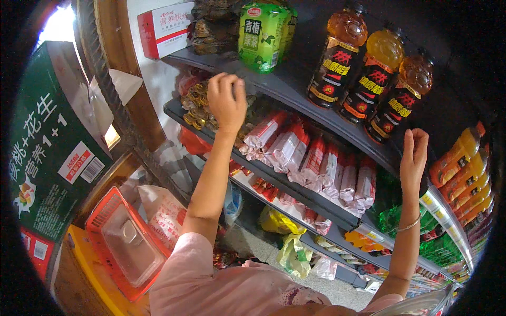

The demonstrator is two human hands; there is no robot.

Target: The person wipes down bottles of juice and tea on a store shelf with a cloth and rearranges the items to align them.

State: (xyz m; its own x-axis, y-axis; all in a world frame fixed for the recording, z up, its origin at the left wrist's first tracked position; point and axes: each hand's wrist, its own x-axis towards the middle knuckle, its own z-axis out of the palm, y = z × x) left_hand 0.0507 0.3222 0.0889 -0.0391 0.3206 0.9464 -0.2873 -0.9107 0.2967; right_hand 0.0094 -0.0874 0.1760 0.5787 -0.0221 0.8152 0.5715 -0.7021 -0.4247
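My left hand (228, 100) is raised at the edge of the upper grey shelf, its fingers curled, just below a green tea bottle (261, 39). Whether anything lies within its fingers is hidden. Behind it are gold-coloured wrapped packets (194, 103). My right hand (414, 152), a bracelet on its wrist, is held up with bent fingers near the rightmost of several dark-labelled drink bottles (395, 106); its palm side is not plain to see. Between the hands, red and white paper-wrapped packs (312, 160) lie on the second shelf.
A red and white carton (168, 31) stands at the upper shelf's left end. Orange drink bottles (460, 166) line the right side. An orange plastic basket (118, 197) is at lower left beside a printed sack (164, 209). Plastic bags (294, 254) hang by the lower shelves.
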